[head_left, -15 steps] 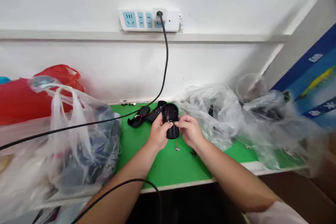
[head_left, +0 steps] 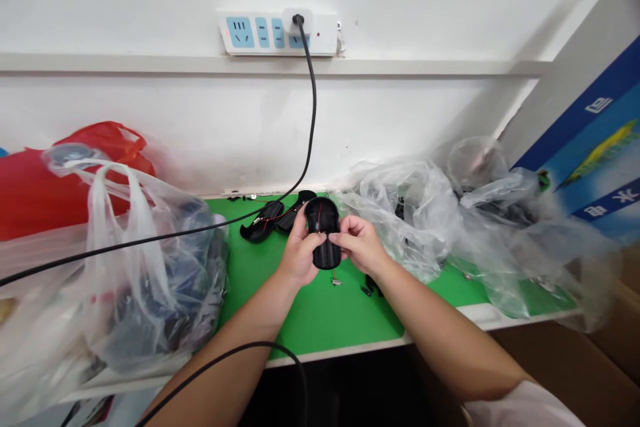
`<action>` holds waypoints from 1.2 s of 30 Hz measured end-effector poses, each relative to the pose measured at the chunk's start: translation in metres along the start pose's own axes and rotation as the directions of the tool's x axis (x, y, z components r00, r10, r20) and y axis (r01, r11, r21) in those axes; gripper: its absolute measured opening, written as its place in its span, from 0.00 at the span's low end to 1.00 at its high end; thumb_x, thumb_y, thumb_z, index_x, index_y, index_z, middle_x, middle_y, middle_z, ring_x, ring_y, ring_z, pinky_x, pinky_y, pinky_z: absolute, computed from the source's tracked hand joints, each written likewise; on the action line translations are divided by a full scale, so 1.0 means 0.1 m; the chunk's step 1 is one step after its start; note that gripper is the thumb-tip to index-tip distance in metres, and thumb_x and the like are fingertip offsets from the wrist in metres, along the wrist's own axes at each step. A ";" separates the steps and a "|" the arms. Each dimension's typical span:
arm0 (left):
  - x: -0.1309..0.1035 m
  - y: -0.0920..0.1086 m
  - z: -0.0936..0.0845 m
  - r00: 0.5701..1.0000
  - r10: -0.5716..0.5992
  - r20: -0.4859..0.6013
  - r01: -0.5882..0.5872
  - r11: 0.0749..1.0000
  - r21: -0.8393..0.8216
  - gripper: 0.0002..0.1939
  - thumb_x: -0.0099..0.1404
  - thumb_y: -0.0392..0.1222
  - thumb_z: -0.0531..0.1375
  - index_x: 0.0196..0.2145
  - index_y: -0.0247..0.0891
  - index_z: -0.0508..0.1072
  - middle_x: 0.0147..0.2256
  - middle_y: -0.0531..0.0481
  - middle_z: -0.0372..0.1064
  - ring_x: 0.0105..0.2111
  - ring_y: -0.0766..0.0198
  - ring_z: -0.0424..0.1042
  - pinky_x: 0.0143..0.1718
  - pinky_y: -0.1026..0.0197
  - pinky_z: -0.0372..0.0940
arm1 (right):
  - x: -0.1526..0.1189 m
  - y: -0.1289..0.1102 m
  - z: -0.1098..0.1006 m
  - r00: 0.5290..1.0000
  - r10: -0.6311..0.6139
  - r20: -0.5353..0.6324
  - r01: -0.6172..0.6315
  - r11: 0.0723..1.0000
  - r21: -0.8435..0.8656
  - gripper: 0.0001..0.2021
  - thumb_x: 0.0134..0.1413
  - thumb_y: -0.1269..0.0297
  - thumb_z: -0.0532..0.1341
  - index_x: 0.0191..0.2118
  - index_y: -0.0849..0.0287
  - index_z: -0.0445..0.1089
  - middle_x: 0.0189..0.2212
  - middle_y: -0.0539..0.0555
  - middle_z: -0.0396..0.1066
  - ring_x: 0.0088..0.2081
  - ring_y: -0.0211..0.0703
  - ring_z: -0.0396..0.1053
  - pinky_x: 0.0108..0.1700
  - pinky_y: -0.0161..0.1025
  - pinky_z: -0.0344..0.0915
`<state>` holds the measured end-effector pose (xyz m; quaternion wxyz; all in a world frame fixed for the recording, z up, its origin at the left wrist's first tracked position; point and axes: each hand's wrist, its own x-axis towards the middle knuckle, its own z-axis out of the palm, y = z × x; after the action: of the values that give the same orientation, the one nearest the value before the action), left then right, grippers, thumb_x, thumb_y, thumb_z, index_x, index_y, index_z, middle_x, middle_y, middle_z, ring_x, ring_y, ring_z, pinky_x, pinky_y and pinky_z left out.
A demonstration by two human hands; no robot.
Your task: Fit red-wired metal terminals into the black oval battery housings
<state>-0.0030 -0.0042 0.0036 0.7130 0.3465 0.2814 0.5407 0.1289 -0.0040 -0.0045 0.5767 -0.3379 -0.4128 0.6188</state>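
Blk shell (head_left: pixel 327 256) slightly lower in view; more blk pcs (head_left: pixel 370 285) visible nr R forearm (head_left: pixel 440 327).

Probably a workshop: green-topped bench (head_left: pixel 320 327), power strip (head_left: pixel 278 35), wired black casings (head_left: pixel 329 219).

Left hand (head_left: pixel 300 255) grips rounded black plastic shell (head_left: pixel 327 255) (thin red wire (head_left: pixel 320 213) inside), right hand (head_left: pixel 362 245) on its other side, above green tabletop (head_left: pixel 320 330). Crumpled clear plastic bag (head_left: pixel 423 203) right; white rectangular power strip (head_left: pixel 327 37) up on wall.
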 end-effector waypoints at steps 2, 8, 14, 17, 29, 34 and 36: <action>0.00 -0.03 -0.01 1.000 0.020 -0.006 -0.020 1.000 0.019 0.40 0.51 0.33 0.61 0.60 0.49 0.53 0.43 0.50 0.67 0.36 0.67 0.69 0.36 0.63 0.68 | 0.00 0.04 -0.01 0.999 -0.032 0.006 0.033 0.998 -0.048 0.18 0.38 0.65 0.70 0.20 0.59 0.57 0.15 0.41 0.57 0.13 0.29 0.55 0.13 0.29 0.54; -0.02 -0.10 -0.03 0.992 0.128 -0.013 -0.127 0.991 0.052 0.35 0.51 0.33 0.61 0.57 0.44 0.59 0.45 0.49 0.67 0.38 0.67 0.69 0.37 0.66 0.67 | -0.02 0.08 -0.03 0.992 -0.121 0.021 0.123 0.980 -0.156 0.19 0.38 0.66 0.69 0.19 0.59 0.54 0.15 0.42 0.55 0.15 0.28 0.53 0.14 0.28 0.51; -0.07 -0.01 -0.05 0.991 0.027 0.130 -0.022 0.999 -0.041 0.39 0.53 0.34 0.64 0.59 0.50 0.53 0.48 0.48 0.64 0.43 0.60 0.70 0.41 0.56 0.70 | -0.02 -0.01 -0.07 0.991 -0.081 0.104 0.089 0.993 -0.073 0.19 0.39 0.64 0.71 0.21 0.59 0.55 0.17 0.42 0.57 0.14 0.27 0.54 0.14 0.28 0.51; -0.08 0.02 -0.07 0.985 0.015 0.174 -0.007 0.999 -0.046 0.40 0.52 0.34 0.65 0.59 0.51 0.53 0.48 0.48 0.64 0.42 0.60 0.70 0.40 0.55 0.71 | -0.03 -0.04 -0.08 0.989 -0.041 0.145 0.050 0.997 -0.060 0.20 0.39 0.63 0.71 0.22 0.59 0.55 0.17 0.42 0.58 0.14 0.28 0.56 0.14 0.28 0.54; -0.06 -0.02 -0.10 0.986 0.101 0.136 -0.106 0.994 0.028 0.39 0.52 0.35 0.66 0.59 0.47 0.55 0.52 0.46 0.63 0.48 0.59 0.68 0.50 0.52 0.66 | -0.03 -0.03 -0.09 0.975 -0.120 0.188 0.142 0.984 -0.110 0.18 0.42 0.64 0.70 0.22 0.60 0.57 0.21 0.43 0.58 0.17 0.28 0.58 0.17 0.28 0.56; -0.06 -0.04 -0.09 0.986 0.122 0.111 -0.127 0.991 0.036 0.39 0.51 0.34 0.66 0.58 0.46 0.56 0.52 0.45 0.64 0.46 0.60 0.69 0.47 0.56 0.67 | -0.01 0.00 -0.10 0.973 -0.124 0.196 0.153 0.978 -0.140 0.18 0.43 0.63 0.69 0.22 0.59 0.56 0.20 0.43 0.56 0.17 0.28 0.55 0.17 0.29 0.53; -0.06 -0.04 -0.09 0.987 0.128 0.093 -0.133 0.990 0.045 0.38 0.51 0.34 0.66 0.58 0.45 0.57 0.51 0.45 0.64 0.46 0.60 0.69 0.48 0.56 0.66 | 0.00 0.01 -0.09 0.977 -0.118 0.176 0.147 0.975 -0.164 0.19 0.43 0.61 0.69 0.21 0.59 0.56 0.19 0.43 0.55 0.17 0.28 0.54 0.17 0.29 0.52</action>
<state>-0.0089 -0.0088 -0.0053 0.6788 0.4063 0.2395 0.5628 0.1365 -0.0032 -0.0094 0.5486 -0.3065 -0.5339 0.5657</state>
